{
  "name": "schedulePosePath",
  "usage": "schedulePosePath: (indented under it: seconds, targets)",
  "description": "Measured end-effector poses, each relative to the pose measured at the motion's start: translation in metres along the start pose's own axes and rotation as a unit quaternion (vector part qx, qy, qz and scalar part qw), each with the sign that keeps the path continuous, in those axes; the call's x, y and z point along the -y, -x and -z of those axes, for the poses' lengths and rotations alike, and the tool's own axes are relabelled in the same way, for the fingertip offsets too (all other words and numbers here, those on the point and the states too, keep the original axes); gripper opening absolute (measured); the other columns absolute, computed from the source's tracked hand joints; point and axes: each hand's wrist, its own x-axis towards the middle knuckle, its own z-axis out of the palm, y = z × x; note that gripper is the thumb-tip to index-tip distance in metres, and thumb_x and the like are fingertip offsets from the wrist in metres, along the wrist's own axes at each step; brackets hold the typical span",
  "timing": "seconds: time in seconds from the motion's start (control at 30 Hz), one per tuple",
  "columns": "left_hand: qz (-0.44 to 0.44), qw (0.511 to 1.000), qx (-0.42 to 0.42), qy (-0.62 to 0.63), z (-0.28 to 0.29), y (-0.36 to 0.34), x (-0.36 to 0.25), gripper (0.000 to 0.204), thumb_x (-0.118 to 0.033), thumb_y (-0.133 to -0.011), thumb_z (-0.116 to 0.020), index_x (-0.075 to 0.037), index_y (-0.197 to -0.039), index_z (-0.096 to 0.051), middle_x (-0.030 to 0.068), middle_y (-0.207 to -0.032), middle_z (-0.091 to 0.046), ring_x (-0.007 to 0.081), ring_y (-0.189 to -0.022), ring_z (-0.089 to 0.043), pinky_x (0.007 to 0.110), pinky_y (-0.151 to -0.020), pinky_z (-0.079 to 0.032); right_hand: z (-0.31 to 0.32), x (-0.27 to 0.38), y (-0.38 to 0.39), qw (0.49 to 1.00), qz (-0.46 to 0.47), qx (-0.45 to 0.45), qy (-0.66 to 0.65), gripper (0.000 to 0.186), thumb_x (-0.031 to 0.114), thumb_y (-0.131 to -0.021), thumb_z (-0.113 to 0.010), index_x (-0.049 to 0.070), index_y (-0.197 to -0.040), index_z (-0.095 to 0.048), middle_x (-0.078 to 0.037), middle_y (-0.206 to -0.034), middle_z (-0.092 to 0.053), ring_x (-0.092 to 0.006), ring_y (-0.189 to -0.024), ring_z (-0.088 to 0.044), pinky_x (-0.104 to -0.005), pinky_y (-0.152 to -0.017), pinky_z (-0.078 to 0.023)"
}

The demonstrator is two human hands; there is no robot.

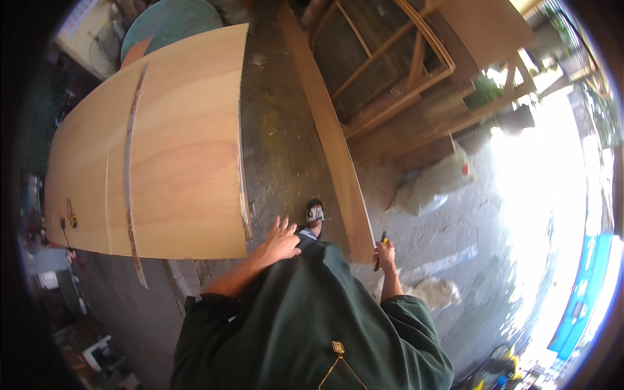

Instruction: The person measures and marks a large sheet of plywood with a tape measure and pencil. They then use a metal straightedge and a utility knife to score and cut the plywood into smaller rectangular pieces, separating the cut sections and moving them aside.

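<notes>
My left hand (pixel 281 241) is at the front of my dark green shirt, near my thigh. Its fingers are apart and nothing is in them. My right hand (pixel 386 253) is closed around a slim black and yellow hand tool (pixel 384 241), whose exact kind is too small to make out. That hand is right beside the near end of a long narrow wooden board (pixel 333 146), which stretches away from me. To my left lies a large plywood sheet (pixel 188 140), raised off the floor. Lengthwise across it runs a long metal straightedge (pixel 129 153), its near end sticking out past the sheet's edge.
A roll of tape (pixel 71 213) lies on the sheet's left part. Wooden frames (pixel 390 97) and panels stand far right, with a whitish sack (pixel 432 184) before them. Another pale bag (pixel 437 292) is on the floor by my right arm. A round green table (pixel 170 29) stands far left.
</notes>
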Motion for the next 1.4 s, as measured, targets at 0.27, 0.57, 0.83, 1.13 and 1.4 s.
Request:
schedulePosePath:
  seconds: [0.27, 0.57, 0.83, 1.13, 1.4]
  targets:
    - [-0.325, 0.811, 0.184, 0.45, 0.172, -0.123, -0.044, 0.046, -0.047, -0.091, -0.053, -0.012, -0.119, -0.063, 0.0148, -0.13, -0.054, 0.03, -0.123, -0.048, 0.037, -0.105, -0.035, -0.099, 0.193, -0.11, 0.964, 0.104, 0.116, 0.215, 0.032, 0.022, -0.082, -0.062, 0.007, -0.108, -0.049, -0.009, -0.07, -0.055, -0.0181, -0.05, -0.056, -0.0331, -0.038, -0.045]
    - [-0.084, 0.897, 0.044, 0.433, 0.2, -0.299, 0.221, 0.056, -0.055, -0.091, -0.047, -0.012, -0.124, -0.06, 0.0147, -0.133, -0.052, 0.0347, -0.126, -0.044, 0.039, -0.105, -0.033, -0.195, 0.365, -0.268, 0.935, 0.065, 0.151, 0.315, 0.042, 0.022, -0.078, -0.063, 0.005, -0.114, -0.05, -0.012, -0.073, -0.06, -0.0228, -0.052, -0.061, -0.0362, -0.045, -0.05]
    - [0.025, 0.894, -0.316, 0.318, 0.425, -0.401, 0.324, 0.061, -0.045, -0.09, -0.054, -0.004, -0.133, -0.047, 0.0218, -0.139, -0.042, 0.0369, -0.13, -0.038, 0.045, -0.107, -0.031, -0.413, 0.681, -0.281, 0.8, 0.404, 0.231, 0.379, 0.062, 0.03, -0.081, -0.064, 0.007, -0.132, -0.037, -0.022, -0.092, -0.063, -0.0329, -0.083, -0.065, -0.0406, -0.069, -0.051]
    - [0.121, 0.834, -0.421, 0.335, 0.6, -0.475, 0.523, 0.089, -0.052, -0.084, -0.06, 0.002, -0.144, -0.021, 0.0308, -0.144, -0.025, 0.0452, -0.133, -0.026, 0.043, -0.11, -0.025, -0.694, 0.934, -0.361, 0.76, 0.417, 0.299, 0.398, 0.059, 0.022, -0.083, -0.06, 0.005, -0.134, -0.035, -0.024, -0.093, -0.064, -0.0343, -0.084, -0.065, -0.0434, -0.073, -0.05]
    - [0.301, 0.658, -0.564, 0.398, 0.685, -0.47, 0.664, 0.085, -0.049, -0.08, -0.066, 0.005, -0.137, -0.035, 0.0271, -0.134, -0.044, 0.0401, -0.129, -0.038, 0.042, -0.109, -0.029, -0.85, 1.081, -0.257, 0.607, 0.434, 0.43, 0.509, 0.075, 0.019, -0.076, -0.069, 0.005, -0.137, -0.028, -0.024, -0.096, -0.063, -0.0339, -0.087, -0.064, -0.0423, -0.076, -0.049]
